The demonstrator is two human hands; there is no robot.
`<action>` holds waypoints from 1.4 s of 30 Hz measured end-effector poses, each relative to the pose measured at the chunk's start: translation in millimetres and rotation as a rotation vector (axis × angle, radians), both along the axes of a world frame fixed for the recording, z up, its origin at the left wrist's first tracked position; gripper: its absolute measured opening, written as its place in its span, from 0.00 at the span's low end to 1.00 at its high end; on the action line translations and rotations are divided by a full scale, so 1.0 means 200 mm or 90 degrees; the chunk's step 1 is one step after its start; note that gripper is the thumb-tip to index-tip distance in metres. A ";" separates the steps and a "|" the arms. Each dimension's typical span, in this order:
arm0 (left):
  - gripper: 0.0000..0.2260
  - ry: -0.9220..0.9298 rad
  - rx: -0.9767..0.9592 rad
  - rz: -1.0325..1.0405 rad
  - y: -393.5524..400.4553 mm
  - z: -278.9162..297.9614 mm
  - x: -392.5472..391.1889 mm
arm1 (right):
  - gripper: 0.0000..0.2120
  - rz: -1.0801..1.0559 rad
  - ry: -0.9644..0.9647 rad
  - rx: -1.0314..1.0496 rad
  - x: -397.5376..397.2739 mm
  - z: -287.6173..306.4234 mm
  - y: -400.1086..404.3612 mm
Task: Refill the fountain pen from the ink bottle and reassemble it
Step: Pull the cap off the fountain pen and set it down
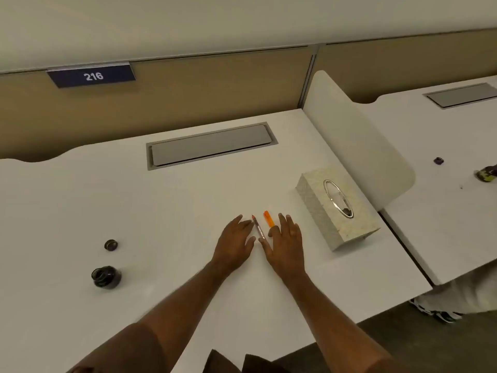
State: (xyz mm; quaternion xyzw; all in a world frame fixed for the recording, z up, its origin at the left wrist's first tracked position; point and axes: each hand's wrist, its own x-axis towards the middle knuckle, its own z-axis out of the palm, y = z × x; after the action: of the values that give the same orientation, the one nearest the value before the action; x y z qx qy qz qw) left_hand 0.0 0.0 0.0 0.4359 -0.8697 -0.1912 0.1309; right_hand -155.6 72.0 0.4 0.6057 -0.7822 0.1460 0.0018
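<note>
From the head camera, both forearms reach out over the white bench [80, 200], and the two hands lie flat, palms down, side by side near its middle. The left hand [234, 243] has its grip apart, fingers spread and holding nothing; the right hand [285, 242] is likewise apart and empty. Between them lies the slim pen section [258, 228], clear-bodied with a reddish tip, its near end just at the right thumb; whether they touch cannot be told. Just beside it, at the right fingertips, lies the orange pen piece [269, 218]. Well apart to the left stands the open ink bottle [106, 277], with its dark cap [110, 245] lying behind it. A tissue box [337, 211] sits to the right.
</note>
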 end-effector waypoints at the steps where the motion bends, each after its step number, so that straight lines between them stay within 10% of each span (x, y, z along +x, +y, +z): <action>1: 0.22 0.005 0.013 0.008 0.00 0.00 0.00 | 0.20 -0.003 -0.002 0.009 0.00 0.00 -0.01; 10: 0.20 0.059 0.118 0.108 0.00 0.01 -0.01 | 0.14 -0.024 0.004 0.006 0.02 -0.02 -0.06; 22: 0.13 0.595 0.532 0.312 0.03 0.44 0.13 | 0.05 0.006 -0.325 -0.165 0.29 0.30 0.02; 33: 0.14 0.715 0.511 0.281 0.16 0.87 0.49 | 0.16 0.070 -0.924 0.079 0.62 0.81 0.07; 42: 0.14 0.728 0.465 0.207 0.25 1.08 0.67 | 0.16 0.200 -1.102 0.184 0.84 1.00 0.09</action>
State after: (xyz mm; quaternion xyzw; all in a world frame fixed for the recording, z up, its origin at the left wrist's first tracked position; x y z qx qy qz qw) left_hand 134.3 49.2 215.3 0.4079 -0.4680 -0.6486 0.4404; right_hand 12.5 90.6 200.8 0.3775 -0.4280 0.4511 -0.6862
